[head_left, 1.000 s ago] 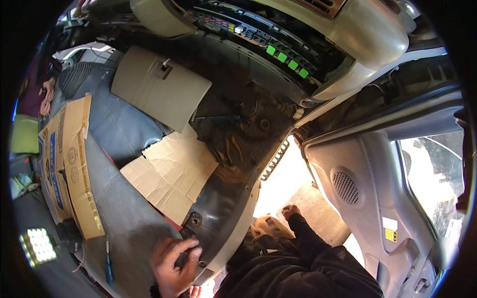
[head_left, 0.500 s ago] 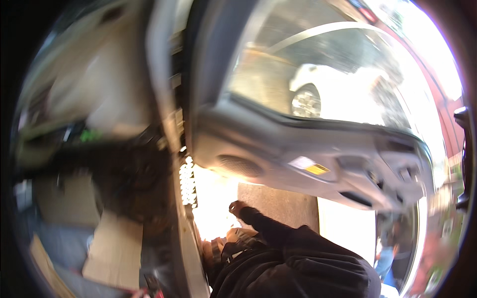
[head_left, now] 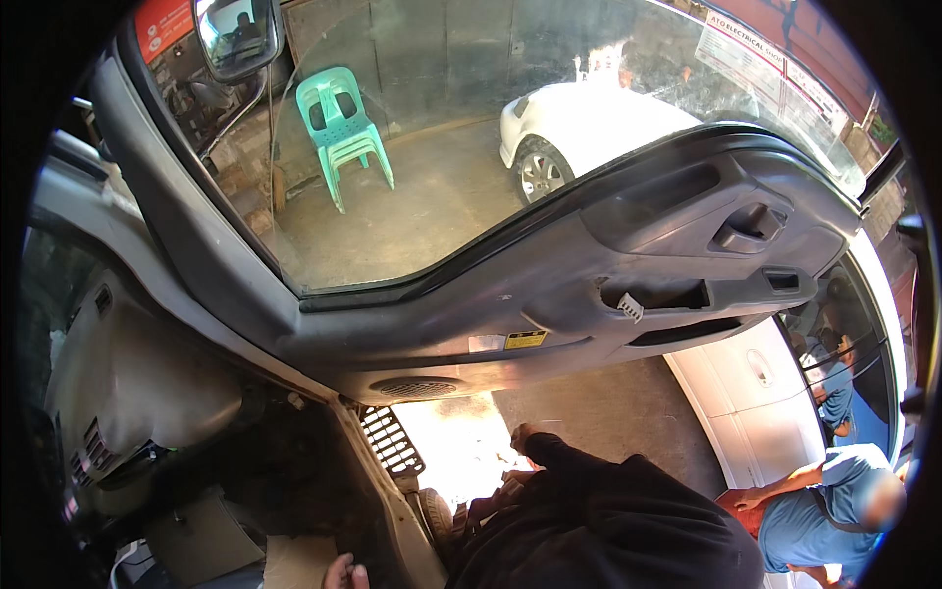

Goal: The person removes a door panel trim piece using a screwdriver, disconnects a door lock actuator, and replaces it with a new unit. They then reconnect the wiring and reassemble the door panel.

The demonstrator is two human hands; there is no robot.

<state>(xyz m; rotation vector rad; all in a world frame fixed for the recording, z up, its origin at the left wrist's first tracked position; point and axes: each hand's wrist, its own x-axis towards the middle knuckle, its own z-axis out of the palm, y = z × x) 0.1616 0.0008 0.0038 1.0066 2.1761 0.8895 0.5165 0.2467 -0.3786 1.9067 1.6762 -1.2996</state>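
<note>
My left hand (head_left: 345,574) shows only its fingertips at the lower edge, just beside the cardboard (head_left: 294,562), and I can't tell whether it's open, closed or gripping anything; if I put weight on that sheet without looking, I judge it could slide, since it looks loose. The beige panel (head_left: 201,538) lies next to it in the dark cab, where a careless elbow might scratch it. My right hand (head_left: 523,436) is out past the sill (head_left: 378,481) over the glaring ground, too washed out to tell if it's gripping something; anything small let go there could be lost in the brightness. Close by, the slotted step (head_left: 392,442) has openings that could swallow a dropped screw. Above it, the door (head_left: 422,344) stands open, and should it swing in, my right sleeve (head_left: 574,456) could get pinched. A white connector (head_left: 631,307) pokes out of the door's armrest opening (head_left: 677,294); brushing past might snag it and strain any wires behind. Farther off, a co-worker (head_left: 829,510) in blue is near the pale vehicle (head_left: 741,393), and an outside bump could set the door moving. Beyond the glass, the green chairs (head_left: 339,123) seem well apart from any trouble.
</note>
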